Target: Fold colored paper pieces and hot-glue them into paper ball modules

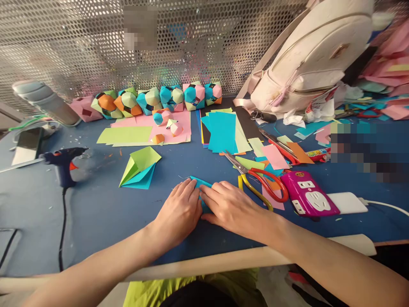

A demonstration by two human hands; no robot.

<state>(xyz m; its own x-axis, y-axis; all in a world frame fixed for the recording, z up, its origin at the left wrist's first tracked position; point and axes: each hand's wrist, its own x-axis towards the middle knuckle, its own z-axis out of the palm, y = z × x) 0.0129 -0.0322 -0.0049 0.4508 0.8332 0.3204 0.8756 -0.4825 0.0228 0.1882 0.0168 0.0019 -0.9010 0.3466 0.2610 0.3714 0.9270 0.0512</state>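
Note:
A piece of blue paper (207, 206) lies on the table in front of me, mostly hidden under my hands. My left hand (180, 204) is closed on its left side, fingers together and pressed down at the top edge. From the right, my right hand (228, 202) is closed on the same paper, fingertips close to the left hand's and the thumb lower down. To the left rest a folded light-green paper piece (143, 160) and a folded blue one (145, 178), overlapping. Scissors with red and yellow handles (244, 167) lie just beyond my right hand.
Folded paper balls (149, 101) line the mesh partition (191, 42). Blue paper sheets (222, 132) are stacked before it. A glue gun (65, 164) stands left, near a bottle (46, 102). At right are a purple power strip (309, 194), paper scraps and a white backpack (306, 64).

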